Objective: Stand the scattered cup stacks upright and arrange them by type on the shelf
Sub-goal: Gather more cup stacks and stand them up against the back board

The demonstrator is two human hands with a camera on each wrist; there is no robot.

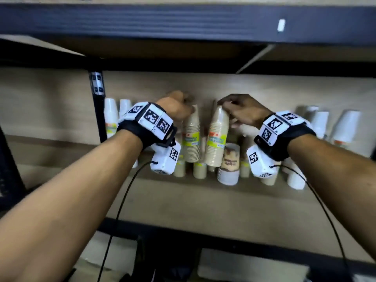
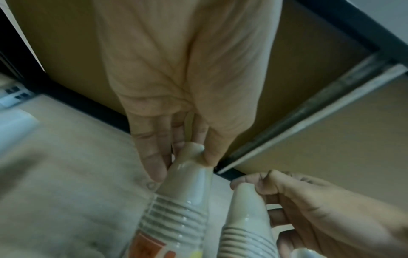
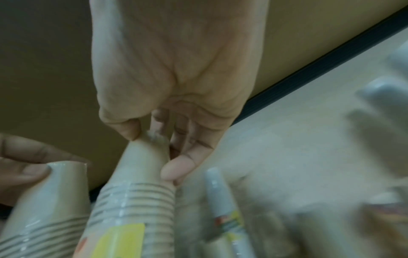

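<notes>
— So, step in hand? Left hand (image 1: 176,107) pinching one tan stack (image 1: 191,137) by its top, right hand (image 1: 240,110) pinching another tan stack (image 1: 217,139), both above the shelf (image 1: 183,202).
— Next, probably: setting both upright beside matching tan ones.

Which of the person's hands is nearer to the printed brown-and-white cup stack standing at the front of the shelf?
Right. The right hand holds a tan stack's top just above the printed stack; the left hand grips another tan stack further left.
</notes>
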